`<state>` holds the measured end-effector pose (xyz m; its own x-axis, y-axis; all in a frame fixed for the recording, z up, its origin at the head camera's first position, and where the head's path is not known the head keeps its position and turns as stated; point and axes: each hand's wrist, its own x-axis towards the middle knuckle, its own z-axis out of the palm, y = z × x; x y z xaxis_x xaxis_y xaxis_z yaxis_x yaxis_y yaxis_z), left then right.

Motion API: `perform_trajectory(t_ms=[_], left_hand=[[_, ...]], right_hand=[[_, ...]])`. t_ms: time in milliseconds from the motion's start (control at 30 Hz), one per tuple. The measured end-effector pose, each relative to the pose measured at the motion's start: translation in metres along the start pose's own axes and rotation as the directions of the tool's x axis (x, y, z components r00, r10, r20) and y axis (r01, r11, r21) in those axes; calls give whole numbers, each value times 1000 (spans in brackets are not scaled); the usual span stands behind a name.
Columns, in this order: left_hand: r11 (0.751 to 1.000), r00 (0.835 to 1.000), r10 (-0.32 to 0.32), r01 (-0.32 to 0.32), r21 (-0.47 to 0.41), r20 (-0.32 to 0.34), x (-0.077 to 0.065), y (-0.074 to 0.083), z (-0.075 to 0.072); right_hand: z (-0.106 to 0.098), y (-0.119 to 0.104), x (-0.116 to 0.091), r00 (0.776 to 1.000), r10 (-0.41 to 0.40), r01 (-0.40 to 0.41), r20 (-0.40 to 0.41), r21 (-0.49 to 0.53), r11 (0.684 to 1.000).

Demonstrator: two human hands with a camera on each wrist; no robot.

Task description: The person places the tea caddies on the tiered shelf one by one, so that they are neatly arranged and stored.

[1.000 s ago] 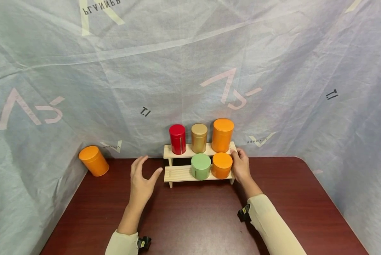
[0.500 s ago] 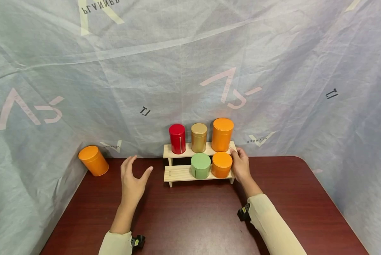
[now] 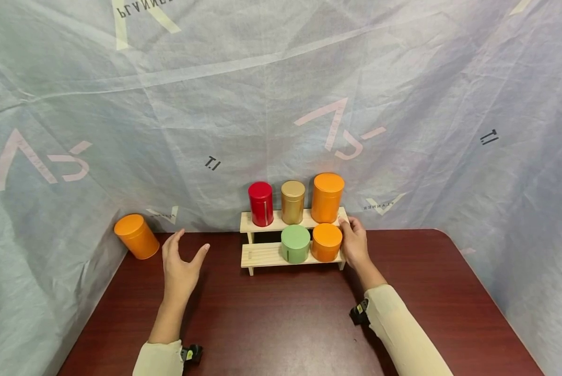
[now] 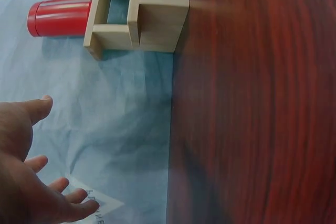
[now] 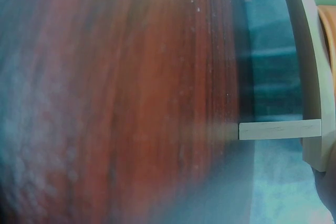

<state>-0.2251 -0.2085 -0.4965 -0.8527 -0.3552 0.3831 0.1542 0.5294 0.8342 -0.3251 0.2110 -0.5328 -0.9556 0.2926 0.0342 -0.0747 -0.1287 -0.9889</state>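
A two-tier wooden display rack (image 3: 264, 255) stands at the back of the table. On its upper tier are a red tin (image 3: 260, 204), a gold tin (image 3: 292, 203) and a tall orange tin (image 3: 327, 198). The lower tier bears a green tin (image 3: 295, 244) and a short orange tin (image 3: 327, 243). My right hand (image 3: 355, 244) grips the rack's right end, thumb near the upper tier. With fingers spread and holding nothing, my left hand (image 3: 179, 274) hovers between the rack and another orange tin (image 3: 137, 237) at the far left.
The dark red-brown table (image 3: 281, 324) ends against a grey cloth backdrop (image 3: 243, 130) behind and at both sides. The far-left tin leans close to the cloth. A wooden leg (image 5: 278, 129) of the rack shows in the right wrist view.
My left hand has moved left, away from the rack and nearer the far-left orange tin. The right hand stays at the rack's right end.
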Motion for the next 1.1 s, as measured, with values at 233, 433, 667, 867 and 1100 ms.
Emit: perform_trajectory(t_ms=[233,433,667,867,1100], left_hand=[[999,999,-39,38,-15,-21,6,-11,-6],[996,996,-82,81,-28,-28,10,-17,-10],[993,991,-119,117,-30,-61,16,-27,-23],[989,985,-143,140,-44,-98,22,-36,-35],[978,971,-208,204,-44,-119,27,-41,-48]], right_hand=[[-1,-1,-2,1000,-4,4,11,7,1000],[-2,-1,-2,1000,-15,15,1,24,1000],[-1,-2,-3,1000,-6,5,15,22,1000],[0,-2,-3,1000,-7,6,16,22,1000],[-1,-1,-2,1000,-3,3,13,2,1000]])
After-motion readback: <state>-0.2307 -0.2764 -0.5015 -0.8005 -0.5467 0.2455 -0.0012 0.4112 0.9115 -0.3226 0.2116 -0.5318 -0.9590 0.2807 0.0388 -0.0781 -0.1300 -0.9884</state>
